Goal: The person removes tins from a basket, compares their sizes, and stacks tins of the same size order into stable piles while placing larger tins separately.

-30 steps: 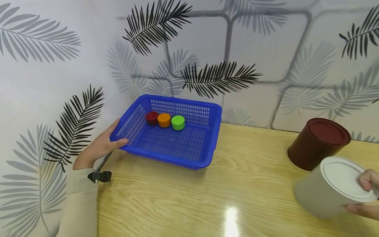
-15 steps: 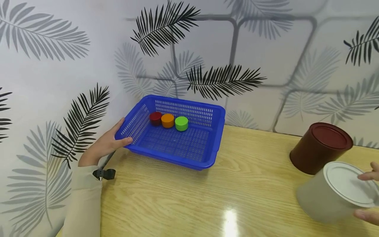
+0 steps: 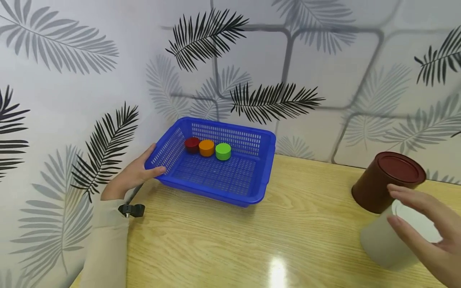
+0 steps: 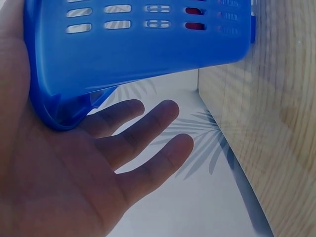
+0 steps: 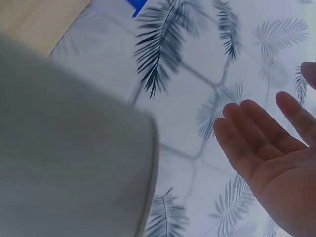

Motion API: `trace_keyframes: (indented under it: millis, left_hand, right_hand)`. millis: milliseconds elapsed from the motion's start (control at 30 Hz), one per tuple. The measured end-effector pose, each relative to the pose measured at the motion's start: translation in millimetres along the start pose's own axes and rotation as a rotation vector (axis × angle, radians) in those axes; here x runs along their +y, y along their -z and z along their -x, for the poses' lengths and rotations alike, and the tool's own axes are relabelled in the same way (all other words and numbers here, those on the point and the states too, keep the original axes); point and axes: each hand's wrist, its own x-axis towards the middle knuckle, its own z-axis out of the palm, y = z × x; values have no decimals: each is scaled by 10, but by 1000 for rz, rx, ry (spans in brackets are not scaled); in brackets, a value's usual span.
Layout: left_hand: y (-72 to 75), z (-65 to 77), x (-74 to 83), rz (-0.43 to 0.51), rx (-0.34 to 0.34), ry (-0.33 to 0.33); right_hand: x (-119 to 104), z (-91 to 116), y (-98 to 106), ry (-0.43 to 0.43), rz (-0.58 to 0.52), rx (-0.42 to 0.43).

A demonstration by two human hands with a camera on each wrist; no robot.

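A blue plastic basket sits on the table with a dark red, an orange and a green round piece in a row inside. My left hand rests against its left corner, thumb across the rim. In the left wrist view, three loosely stretched fingers extend below the basket's side. At the right, my right hand hovers spread in front of a pale grey lidded can, partly hiding it. The right wrist view shows this hand's straight fingers apart from the can's wall.
Behind the grey can stands a dark brown lidded can, close to the wall. The leaf-patterned wall borders the wooden table at the back and left.
My right hand has let go of the grey can's lid and moved left and up, fingers spread. My left hand stays at the basket. The head view has shifted a little.
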Motion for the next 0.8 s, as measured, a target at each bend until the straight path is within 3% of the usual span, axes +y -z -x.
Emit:
trace_keyframes:
  millis: [67,167,367,633,800]
  left_hand:
    - [-3,2,-20,-9,7,-3]
    - [-4,-7,-41,-15,19,-8]
    - [-13,-17,-57,-20,23,-16]
    - [-8,-25,-76,-18,38,12]
    - [-5,-37,-61,-20,37,3]
  right_hand:
    - [-50,-82,-108,86,-2,-30]
    - [-86,-179,-295,140,13,-62]
    - [-144,-421,-693,234,-81,-113]
    - [-171,-724,-1174,124,-30,-256]
    - [-154,-921,-1429,63,-115,-295]
